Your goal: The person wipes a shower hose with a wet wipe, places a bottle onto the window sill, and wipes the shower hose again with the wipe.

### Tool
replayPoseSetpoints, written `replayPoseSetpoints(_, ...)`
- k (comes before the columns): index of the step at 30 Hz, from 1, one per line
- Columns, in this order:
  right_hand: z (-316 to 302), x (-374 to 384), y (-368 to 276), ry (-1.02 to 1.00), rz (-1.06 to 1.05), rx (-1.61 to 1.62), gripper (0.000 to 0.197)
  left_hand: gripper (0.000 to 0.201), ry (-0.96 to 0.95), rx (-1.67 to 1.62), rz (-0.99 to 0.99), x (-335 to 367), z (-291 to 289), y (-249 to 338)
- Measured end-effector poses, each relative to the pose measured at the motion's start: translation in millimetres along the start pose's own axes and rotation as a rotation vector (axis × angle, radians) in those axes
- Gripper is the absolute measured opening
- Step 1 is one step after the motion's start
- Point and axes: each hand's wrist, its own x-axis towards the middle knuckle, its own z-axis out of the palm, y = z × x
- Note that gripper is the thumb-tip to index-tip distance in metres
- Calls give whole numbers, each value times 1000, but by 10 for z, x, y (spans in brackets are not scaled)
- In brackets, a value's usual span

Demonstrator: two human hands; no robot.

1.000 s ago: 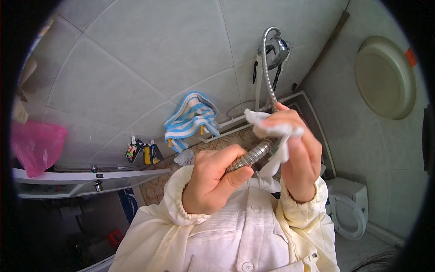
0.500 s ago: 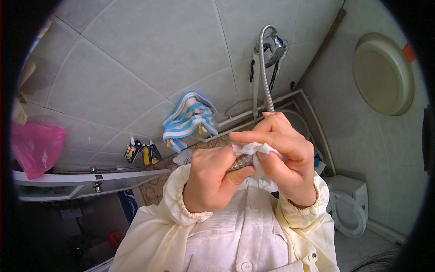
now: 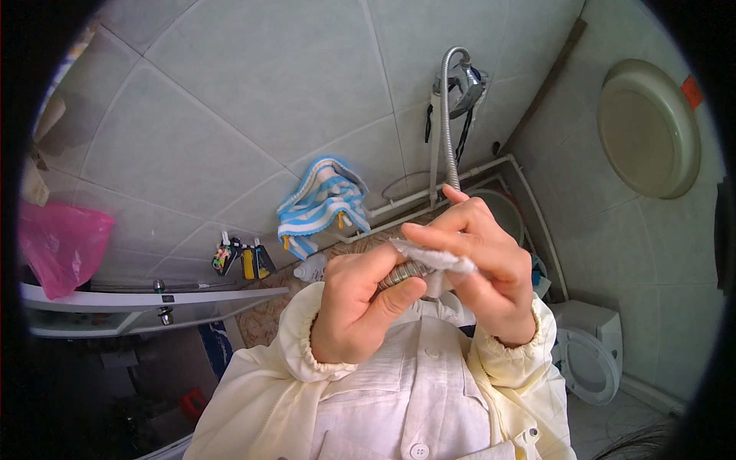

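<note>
In front of my chest, my left hand (image 3: 354, 303) is closed around a ribbed metal shower hose (image 3: 400, 274), its thumb lying along the near side. Just right of it, my right hand (image 3: 494, 264) pinches a crumpled white tissue (image 3: 433, 257) that lies against the hose. The right index finger stretches over the top of the tissue. Beyond my right hand, silvery hose rises to the shower mixer (image 3: 464, 80) on the wall. My palms and the lower end of the hose are hidden.
A blue-and-white striped cloth (image 3: 326, 195) hangs on the tiled wall, near white pipes (image 3: 399, 205). At left are a glass-door washstand edge (image 3: 153, 299) and a pink bag (image 3: 69, 245). A toilet (image 3: 586, 360) stands right, below a wall-hung basin (image 3: 648, 126).
My right fingers have loosened and lifted slightly, with the index finger shifting right. The tissue shows flatter and more spread. My left hand stays on the hose.
</note>
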Motion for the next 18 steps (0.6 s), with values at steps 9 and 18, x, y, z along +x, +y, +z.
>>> replayPoseSetpoints(9,127,-71,3,354,191,518,20,41,-29,37,-144,19,18,91)
replayPoseSetpoints(18,85,-40,64,234,-111,-13,23,21,10,31,-48,27,1,67)
